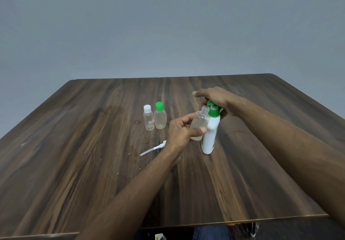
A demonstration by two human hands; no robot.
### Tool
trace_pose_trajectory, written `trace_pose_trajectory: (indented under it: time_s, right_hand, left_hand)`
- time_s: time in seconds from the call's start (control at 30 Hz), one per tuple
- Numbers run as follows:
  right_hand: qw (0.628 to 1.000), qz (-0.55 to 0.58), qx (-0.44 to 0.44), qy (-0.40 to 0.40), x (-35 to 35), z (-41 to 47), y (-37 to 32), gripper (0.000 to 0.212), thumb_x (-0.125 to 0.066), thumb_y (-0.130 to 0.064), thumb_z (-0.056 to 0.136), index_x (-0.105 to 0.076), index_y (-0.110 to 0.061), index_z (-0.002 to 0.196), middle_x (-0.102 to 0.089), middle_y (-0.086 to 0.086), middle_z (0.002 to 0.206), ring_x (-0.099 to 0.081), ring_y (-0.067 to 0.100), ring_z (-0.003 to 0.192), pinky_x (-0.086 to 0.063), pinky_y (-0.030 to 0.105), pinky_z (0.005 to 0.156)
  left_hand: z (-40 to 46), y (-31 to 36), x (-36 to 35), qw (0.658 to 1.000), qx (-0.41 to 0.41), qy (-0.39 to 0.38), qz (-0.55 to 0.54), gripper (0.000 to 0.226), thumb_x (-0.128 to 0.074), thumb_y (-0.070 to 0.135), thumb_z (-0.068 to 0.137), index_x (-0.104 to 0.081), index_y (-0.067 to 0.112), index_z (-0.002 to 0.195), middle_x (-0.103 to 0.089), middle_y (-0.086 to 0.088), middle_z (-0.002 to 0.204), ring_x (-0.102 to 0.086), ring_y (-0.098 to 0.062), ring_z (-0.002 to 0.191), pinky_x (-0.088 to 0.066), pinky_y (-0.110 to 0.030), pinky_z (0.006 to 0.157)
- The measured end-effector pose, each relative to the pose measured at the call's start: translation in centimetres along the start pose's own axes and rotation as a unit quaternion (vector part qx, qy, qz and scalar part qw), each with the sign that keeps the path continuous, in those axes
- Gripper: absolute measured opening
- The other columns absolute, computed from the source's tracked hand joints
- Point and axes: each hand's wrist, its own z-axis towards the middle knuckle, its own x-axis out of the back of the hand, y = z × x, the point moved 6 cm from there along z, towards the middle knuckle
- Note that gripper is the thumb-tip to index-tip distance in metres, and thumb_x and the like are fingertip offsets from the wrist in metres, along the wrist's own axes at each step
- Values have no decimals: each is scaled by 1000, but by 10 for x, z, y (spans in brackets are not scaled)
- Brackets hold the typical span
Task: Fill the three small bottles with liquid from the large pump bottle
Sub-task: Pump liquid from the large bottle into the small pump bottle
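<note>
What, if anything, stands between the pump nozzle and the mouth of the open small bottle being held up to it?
Nothing visible. The left hand holds the uncapped small bottle with its open mouth just beside the green pump head, which the right hand covers from above. The nozzle tip itself is hidden.

1 head-worn camera looks forward and down, close over the table (74, 146).

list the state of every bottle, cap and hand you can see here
large pump bottle: upright on the table, green pump on
uncapped small bottle: open, tilted at the pump, partly filled
white-capped small bottle: capped, upright, clear liquid low inside
green-capped small bottle: capped, upright, mostly full
white sprayer cap: off, lying on the table
left hand: grips the uncapped small bottle
right hand: rests on the pump head
</note>
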Motion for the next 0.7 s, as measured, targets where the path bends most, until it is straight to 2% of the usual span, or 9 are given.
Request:
trace_pose_trajectory:
  time_s: [0.2,0.47,0.6,0.7]
  right_hand:
    - [999,-28,7,27,-1,3,1,31,-63,-39,93,-61,-12,77,-66,6,78,-63,24,64,-50,32,61]
    - [1000,2,-3,1,0,-2,-1,48,-65,-58,87,-66,-10,84,-70,5,74,-65,23,61,-52,32,62]
    - [1000,-6,-1,3,-1,1,1,37,-64,-48,91,-64,-13,77,-67,3,73,-64,23,63,-51,32,62]
    - [1000,-20,4,15,-1,4,2,30,-63,-41,92,-63,-14,79,-67,3,80,-65,24,68,-52,34,65]
  left_hand:
    - [1,-1,1,1000,2,3,-1,45,-69,-9,73,-66,8,115,-70,-1,85,-64,-4,71,-50,-18,58]
    - [1,-1,2,1000,2,9,12,45,-71,-6,73,-66,9,116,-71,-2,93,-65,-8,77,-51,-19,61]
    - [1,-2,2,1000,3,6,11,45,-70,-6,73,-66,10,115,-71,-3,92,-64,-9,78,-51,-19,61]
    - [0,-1,1,1000,6,3,7,43,-70,-8,73,-68,11,113,-71,2,84,-64,-6,72,-51,-19,59]
